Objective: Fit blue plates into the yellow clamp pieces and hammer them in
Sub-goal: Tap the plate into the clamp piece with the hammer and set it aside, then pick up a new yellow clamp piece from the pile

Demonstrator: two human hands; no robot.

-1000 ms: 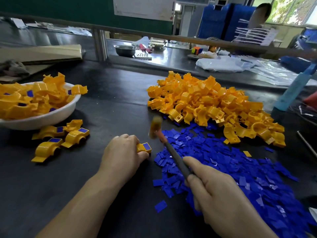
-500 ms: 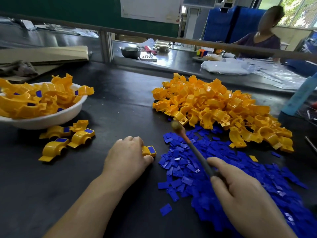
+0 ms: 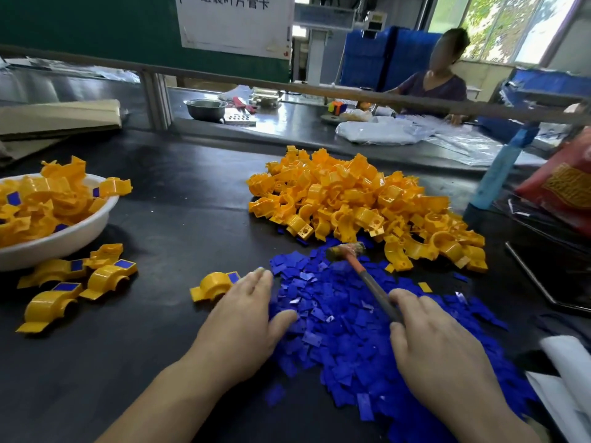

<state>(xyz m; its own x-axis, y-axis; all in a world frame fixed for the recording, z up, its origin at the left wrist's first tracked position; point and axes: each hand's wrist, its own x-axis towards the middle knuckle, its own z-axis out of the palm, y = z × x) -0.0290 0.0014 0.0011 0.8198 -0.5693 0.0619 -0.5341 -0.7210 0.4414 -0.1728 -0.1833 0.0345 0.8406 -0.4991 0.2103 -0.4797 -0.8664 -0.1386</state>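
- Yellow curved plastic clamp piece (image 3: 215, 284) on the black tabletop (image 3: 179, 203), arch upward, just left of the pile of small blue plastic plates (image 3: 345, 334).
- Long axis slanted from near-left to far-right; blue plate (image 3: 234, 277) seated face-up in the far-right end, pointing toward the left grip's fingers.
- Left grip (image 3: 243, 318) spread flat, fingers straight and together, holding nothing; finger side right at the piece's plated end, contact unclear; thumb on the edge of the blue pile.
- Right grip (image 3: 438, 343) curled round the dark handle of a small hammer (image 3: 367, 281), resting on the blue pile.
- Hammer's long axis from the right grip up and leftward; worn head (image 3: 346, 251) lying on the blue plates, near the foot of the heap of bare yellow clamp pieces (image 3: 361, 203).
- Four fitted yellow pieces (image 3: 80, 279) well to the left, just in front of a white bowl (image 3: 64, 241) heaped with more.
- White sign (image 3: 236, 24) on the green wall with black Chinese characters, cropped at the top, apparently 组装叶片管卡.
- Bare tabletop between bowl and yellow heap and in front of the left forearm; metal rail (image 3: 351, 91) along the far edge.
- Beyond the rail, a seated person (image 3: 431, 84) at another bench.
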